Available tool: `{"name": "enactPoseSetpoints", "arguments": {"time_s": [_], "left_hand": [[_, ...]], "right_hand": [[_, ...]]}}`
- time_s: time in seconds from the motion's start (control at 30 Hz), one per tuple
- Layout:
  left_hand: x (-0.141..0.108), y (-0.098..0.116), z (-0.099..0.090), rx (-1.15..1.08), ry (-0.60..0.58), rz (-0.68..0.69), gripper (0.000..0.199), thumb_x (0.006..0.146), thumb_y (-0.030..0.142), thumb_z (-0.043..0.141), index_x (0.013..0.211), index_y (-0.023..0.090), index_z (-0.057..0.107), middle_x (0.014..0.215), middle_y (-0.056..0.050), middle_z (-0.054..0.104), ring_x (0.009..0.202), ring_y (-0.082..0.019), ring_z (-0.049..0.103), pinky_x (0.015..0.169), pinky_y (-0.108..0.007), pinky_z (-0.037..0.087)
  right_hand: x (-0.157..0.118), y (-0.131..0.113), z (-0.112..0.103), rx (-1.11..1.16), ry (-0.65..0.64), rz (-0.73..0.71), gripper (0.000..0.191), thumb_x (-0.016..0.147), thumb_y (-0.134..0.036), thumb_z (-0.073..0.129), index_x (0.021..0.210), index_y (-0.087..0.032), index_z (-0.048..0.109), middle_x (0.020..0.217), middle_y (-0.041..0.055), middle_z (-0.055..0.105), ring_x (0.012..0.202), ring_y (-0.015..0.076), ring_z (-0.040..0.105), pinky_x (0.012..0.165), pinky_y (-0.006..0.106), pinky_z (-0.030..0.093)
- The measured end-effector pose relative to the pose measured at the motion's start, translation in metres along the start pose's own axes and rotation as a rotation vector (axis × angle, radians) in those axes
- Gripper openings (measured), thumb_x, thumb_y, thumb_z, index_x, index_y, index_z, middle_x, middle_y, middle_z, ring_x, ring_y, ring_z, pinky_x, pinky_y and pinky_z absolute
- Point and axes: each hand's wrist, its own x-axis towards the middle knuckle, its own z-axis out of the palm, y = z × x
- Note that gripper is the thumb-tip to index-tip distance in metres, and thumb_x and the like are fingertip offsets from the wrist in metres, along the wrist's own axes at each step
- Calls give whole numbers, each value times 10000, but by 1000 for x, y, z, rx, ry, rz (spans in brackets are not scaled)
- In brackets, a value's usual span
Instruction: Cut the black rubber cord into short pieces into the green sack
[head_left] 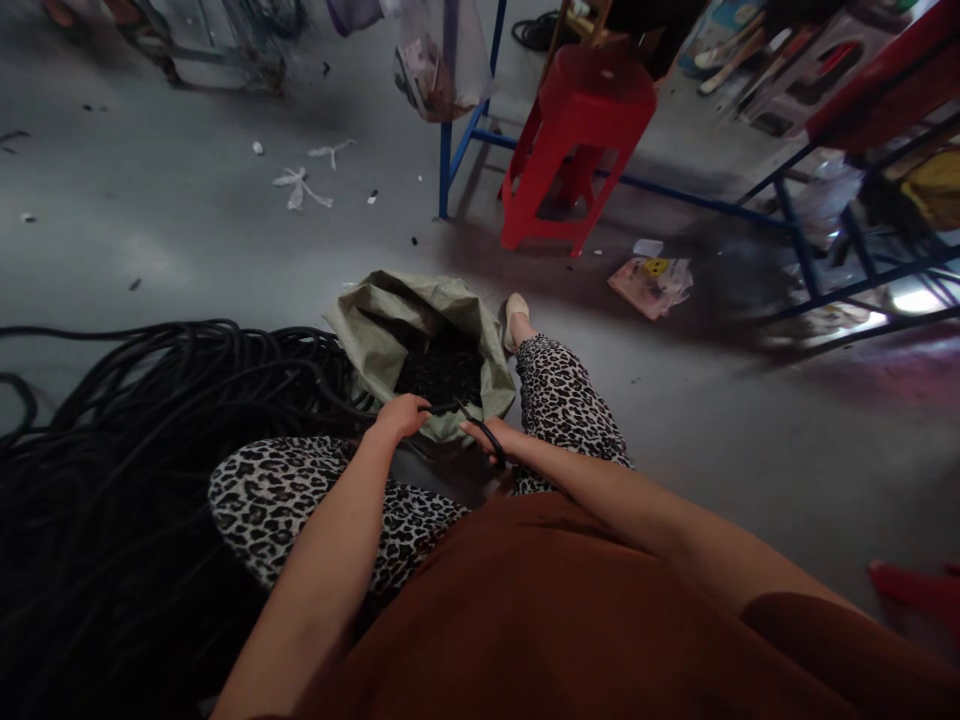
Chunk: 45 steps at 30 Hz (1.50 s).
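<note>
My left hand (403, 416) is closed around a black rubber tube (345, 408), whose short end sticks out past my fingers over the sack. That tube runs back leftward into a big tangled heap of black tubing (187, 380) on the floor. In my right hand (491, 440) is a pair of scissors (494, 446) with black handles; the blades point toward the tube's end. Whether the blades touch the tube I cannot tell. Below both hands an open pale green woven sack (367, 330) holds many small black pieces (442, 372).
A red plastic stool (577, 120) stands ahead, beside a blue metal frame (445, 150) with a plastic bag (442, 70) hanging on it. A pink bag (651, 285) and white scraps (300, 187) lie on the grey floor. At the upper right, another person's feet (716, 70) show.
</note>
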Motion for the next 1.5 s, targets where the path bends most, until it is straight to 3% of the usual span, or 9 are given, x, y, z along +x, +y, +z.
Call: {"name": "enactPoseSetpoints", "arguments": {"time_s": [0.13, 0.37, 0.7, 1.1, 1.5], "left_hand": [[0, -1, 0, 6, 9, -3, 324, 767, 327, 518, 1058, 278, 650, 1081, -16, 656, 995, -182, 587, 833, -242, 441], [0, -2, 0, 29, 34, -45, 340, 782, 352, 498, 1083, 276, 636, 1101, -26, 648, 1010, -198, 583, 840, -264, 445], [2, 0, -3, -5, 112, -48, 340, 804, 359, 478, 1088, 256, 634, 1052, -38, 667, 963, -189, 599, 806, -253, 445], [2, 3, 0, -34, 104, 13, 347, 798, 333, 493, 1098, 227, 632, 1115, -40, 643, 1029, -187, 576, 856, -247, 430], [0, 4, 1, -6, 60, 65, 348, 787, 339, 498, 1093, 248, 637, 1114, -29, 644, 1034, -198, 576, 849, -259, 437]], "right_hand": [[-3, -1, 0, -109, 19, 18, 458, 776, -578, 523, 603, -156, 477, 402, -21, 420, 269, 87, 394, 267, 180, 304], [-5, -2, -3, -50, 78, 32, 482, 781, -605, 499, 626, -150, 471, 391, -31, 422, 279, 88, 418, 284, 178, 329], [-12, -3, 1, 61, -69, 101, 500, 807, -641, 419, 748, -150, 491, 468, -1, 517, 332, 122, 506, 321, 203, 399], [-18, -14, 7, 68, -86, 88, 469, 833, -608, 415, 747, -152, 477, 457, -23, 480, 328, 105, 480, 329, 189, 391], [-9, -9, 4, 4, -137, 91, 520, 823, -657, 364, 800, -149, 475, 477, -14, 498, 338, 102, 491, 318, 165, 359]]}}
